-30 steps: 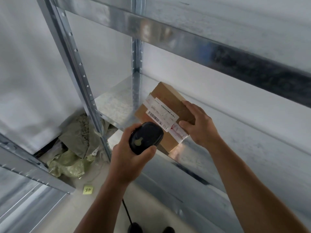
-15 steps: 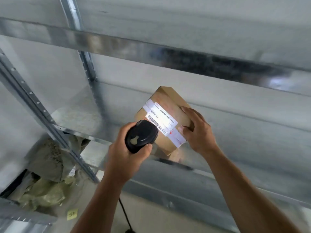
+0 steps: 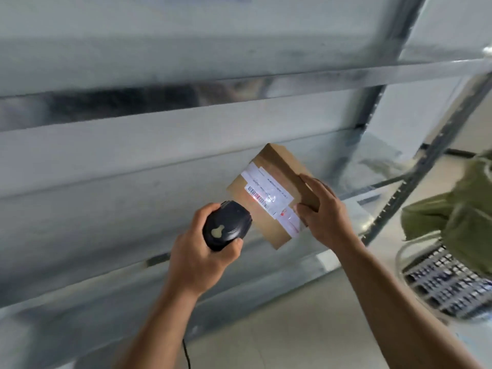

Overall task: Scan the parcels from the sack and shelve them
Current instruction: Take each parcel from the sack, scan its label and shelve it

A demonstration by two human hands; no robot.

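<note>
Metal shelving (image 3: 133, 102) is filling our view; our left hand (image 3: 197, 259) is gripping the scanner (image 3: 226, 225) with curled fingers (image 3: 203, 213), and our right hand (image 3: 324, 214) is pinching the edge of the parcel (image 3: 269, 193).

Parcel (image 3: 269, 198) being held before the shelf (image 3: 133, 214), scanner (image 3: 226, 227) just left of it.
The parcel is hanging in front of the shelf, between the two hands. The right hand (image 3: 324, 217) is gripping its right edge, and the left hand (image 3: 202, 259) is holding the scanner nearer the camera, pointing at the label (image 3: 266, 193) on the parcel's upper face. The cable (image 3: 186, 352) is trailing down beside the left forearm. Far right, beyond the upright (image 3: 411, 186), the sack (image 3: 466, 214) is sitting over a gridded basket (image 3: 447, 283).
</note>
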